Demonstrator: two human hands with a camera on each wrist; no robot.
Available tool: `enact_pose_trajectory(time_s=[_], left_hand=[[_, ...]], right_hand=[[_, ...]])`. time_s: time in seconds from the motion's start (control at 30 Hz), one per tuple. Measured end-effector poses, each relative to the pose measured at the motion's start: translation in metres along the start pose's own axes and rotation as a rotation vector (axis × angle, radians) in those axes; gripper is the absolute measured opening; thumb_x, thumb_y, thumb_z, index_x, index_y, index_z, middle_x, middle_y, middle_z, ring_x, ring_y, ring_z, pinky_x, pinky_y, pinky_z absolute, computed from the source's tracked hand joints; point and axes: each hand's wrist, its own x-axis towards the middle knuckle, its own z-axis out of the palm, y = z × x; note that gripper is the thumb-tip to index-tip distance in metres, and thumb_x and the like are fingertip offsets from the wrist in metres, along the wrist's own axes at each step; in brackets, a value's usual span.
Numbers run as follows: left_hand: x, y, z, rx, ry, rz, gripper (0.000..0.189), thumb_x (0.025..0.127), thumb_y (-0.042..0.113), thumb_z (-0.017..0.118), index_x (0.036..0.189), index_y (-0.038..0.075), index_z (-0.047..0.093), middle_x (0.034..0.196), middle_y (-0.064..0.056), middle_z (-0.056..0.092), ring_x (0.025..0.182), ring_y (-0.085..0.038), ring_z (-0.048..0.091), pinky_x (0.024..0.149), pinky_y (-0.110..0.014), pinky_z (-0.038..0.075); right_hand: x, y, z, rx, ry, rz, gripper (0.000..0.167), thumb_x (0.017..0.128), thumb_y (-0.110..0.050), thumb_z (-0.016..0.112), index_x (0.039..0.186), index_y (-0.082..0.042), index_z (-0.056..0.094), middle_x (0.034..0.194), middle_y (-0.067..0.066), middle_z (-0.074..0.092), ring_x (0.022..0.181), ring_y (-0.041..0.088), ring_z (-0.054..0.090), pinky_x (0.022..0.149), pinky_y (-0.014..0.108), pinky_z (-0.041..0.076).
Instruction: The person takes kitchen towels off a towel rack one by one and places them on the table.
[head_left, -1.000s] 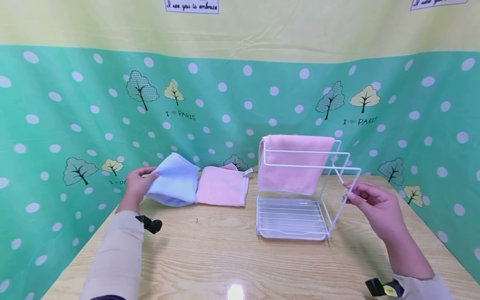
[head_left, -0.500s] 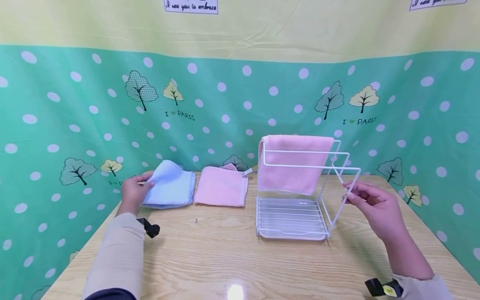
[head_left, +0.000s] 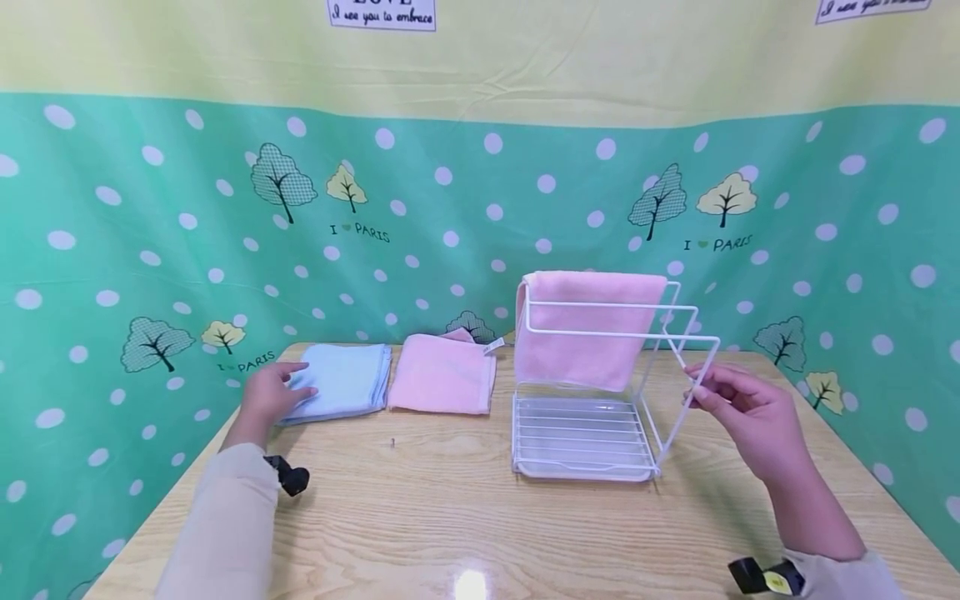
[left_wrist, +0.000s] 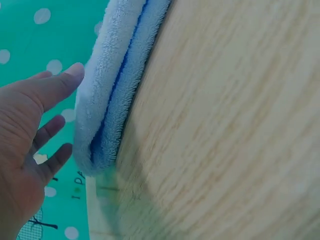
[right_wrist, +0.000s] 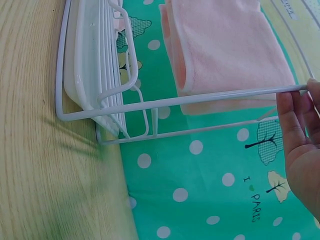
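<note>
Towel (head_left: 343, 379) (blue, folded) just beside L hand (head_left: 269, 395) w/ fingers spread, contact unclear; R hand (head_left: 756, 417) pinching rack (right_wrist: 200, 98).

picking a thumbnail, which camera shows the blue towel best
The head view: nearly all the blue towel shows, folded on the table. Left wrist shows mainly its layered edge, close up; right wrist shows none of it.

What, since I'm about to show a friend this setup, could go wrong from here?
The right hand pinches one slanted side bar of the white wire rack, so a tug might tip or slide it.
The hanging pink towel is draped over the back rail; a jolt could make it slip.
The left hand is at the edge of the folded blue towel, and a stray brush might disturb its fold.
</note>
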Motion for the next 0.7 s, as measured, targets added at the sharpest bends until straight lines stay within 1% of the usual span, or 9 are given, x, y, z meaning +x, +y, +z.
enact_pose_trajectory(time_s=[0.1, 0.2, 0.33, 0.43, 0.57, 0.7], left_hand=[[-0.006, 0.004, 0.001, 0.035, -0.019, 0.038, 0.053, 0.086, 0.025, 0.075, 0.13, -0.001, 0.06, 0.13, -0.034, 0.051, 0.12, -0.05, 0.046, 0.098, -0.06, 0.04], [-0.012, 0.007, 0.004, 0.06, -0.055, 0.051, 0.052, 0.085, 0.028, 0.076, 0.125, -0.002, 0.063, 0.127, -0.035, 0.052, 0.118, -0.051, 0.047, 0.098, -0.061, 0.039], [-0.019, 0.008, 0.01, 0.088, -0.11, 0.046, 0.054, 0.084, 0.034, 0.076, 0.124, -0.001, 0.065, 0.13, -0.035, 0.051, 0.122, -0.052, 0.044, 0.101, -0.061, 0.035], [-0.02, 0.007, 0.015, 0.108, -0.13, 0.05, 0.055, 0.084, 0.038, 0.075, 0.124, 0.001, 0.065, 0.134, -0.034, 0.049, 0.127, -0.053, 0.04, 0.105, -0.061, 0.032], [-0.02, 0.007, 0.018, 0.123, -0.145, 0.072, 0.057, 0.084, 0.04, 0.075, 0.125, 0.001, 0.065, 0.135, -0.031, 0.05, 0.128, -0.052, 0.039, 0.106, -0.061, 0.03], [-0.02, 0.01, 0.018, 0.113, -0.192, 0.088, 0.061, 0.085, 0.04, 0.074, 0.128, -0.001, 0.061, 0.14, -0.03, 0.046, 0.131, -0.053, 0.034, 0.108, -0.062, 0.026]], right_hand=[[0.0, 0.0, 0.0, -0.037, -0.005, 0.003, 0.019, 0.093, 0.005, 0.061, 0.11, 0.009, 0.065, 0.108, 0.006, 0.067, 0.084, 0.011, 0.067, 0.077, 0.021, 0.055], [0.0, 0.001, -0.001, -0.057, -0.004, 0.015, 0.019, 0.093, 0.003, 0.061, 0.111, 0.009, 0.065, 0.107, 0.005, 0.066, 0.084, 0.01, 0.067, 0.077, 0.021, 0.055], [-0.001, 0.001, 0.001, -0.033, 0.007, 0.031, 0.021, 0.093, 0.002, 0.062, 0.113, 0.01, 0.065, 0.103, 0.005, 0.067, 0.083, 0.01, 0.067, 0.076, 0.021, 0.055], [-0.001, 0.0, 0.001, -0.02, 0.016, 0.029, 0.022, 0.092, 0.003, 0.063, 0.113, 0.011, 0.064, 0.101, 0.006, 0.067, 0.082, 0.01, 0.067, 0.076, 0.021, 0.055], [-0.001, 0.0, 0.002, -0.006, 0.017, 0.022, 0.022, 0.092, 0.004, 0.062, 0.113, 0.012, 0.064, 0.101, 0.006, 0.067, 0.082, 0.01, 0.067, 0.076, 0.021, 0.055], [0.0, 0.001, 0.001, 0.026, 0.01, 0.015, 0.02, 0.092, 0.005, 0.062, 0.11, 0.013, 0.064, 0.104, 0.005, 0.067, 0.082, 0.011, 0.067, 0.076, 0.022, 0.055]])
